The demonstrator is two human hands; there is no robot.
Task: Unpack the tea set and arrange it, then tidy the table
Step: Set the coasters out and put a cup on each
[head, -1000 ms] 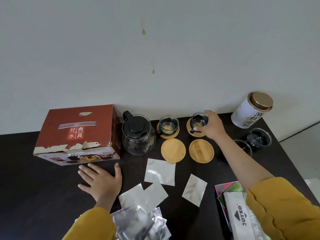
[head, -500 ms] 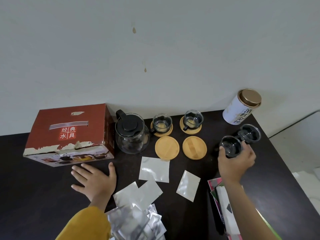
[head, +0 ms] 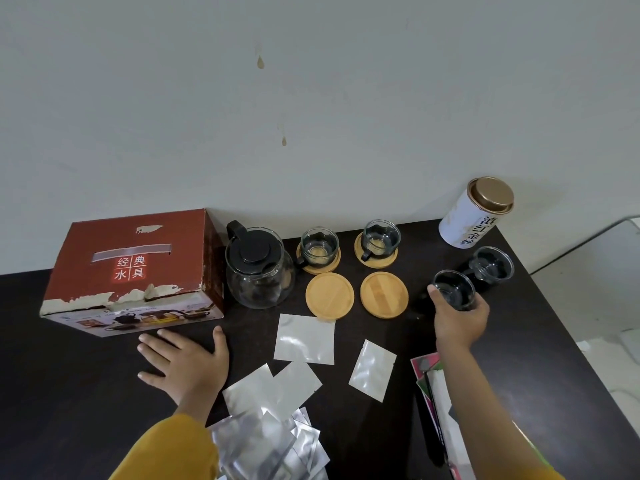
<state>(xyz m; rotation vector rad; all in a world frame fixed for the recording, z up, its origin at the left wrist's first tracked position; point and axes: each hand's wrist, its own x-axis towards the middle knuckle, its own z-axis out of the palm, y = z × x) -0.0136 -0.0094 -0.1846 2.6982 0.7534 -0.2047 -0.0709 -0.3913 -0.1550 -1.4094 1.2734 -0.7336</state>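
I am working through the arranging step, with two small clear glass cups already sitting on round bamboo coasters at the back of the dark table [head: 363, 393]: one [head: 319, 245] just right of the glass teapot with the black lid [head: 258, 268], the other [head: 380, 238] further right. My right hand [head: 459, 318] is curling its fingers and thumb around a third clear glass cup [head: 453, 290], which seems to be resting on the tabletop or barely off it; I cannot tell which. A fourth glass cup [head: 491, 264] is standing just behind it, near the white tea tin with the gold lid [head: 476, 213]. My left hand [head: 185, 362] is lying flat on the table with fingers spread, gripping nothing, just in front of the red cardboard box [head: 133, 271].

Two bare bamboo coasters are waiting in the front row, the nearer one [head: 384, 295] just left of the cup I am holding and the other [head: 329, 296] beside it. I judge the next move is carrying this cup leftward and setting it down centred on the nearer coaster, keeping it level. The silver foil sachets [head: 304, 337] scattered in front are waiting for tidying later.
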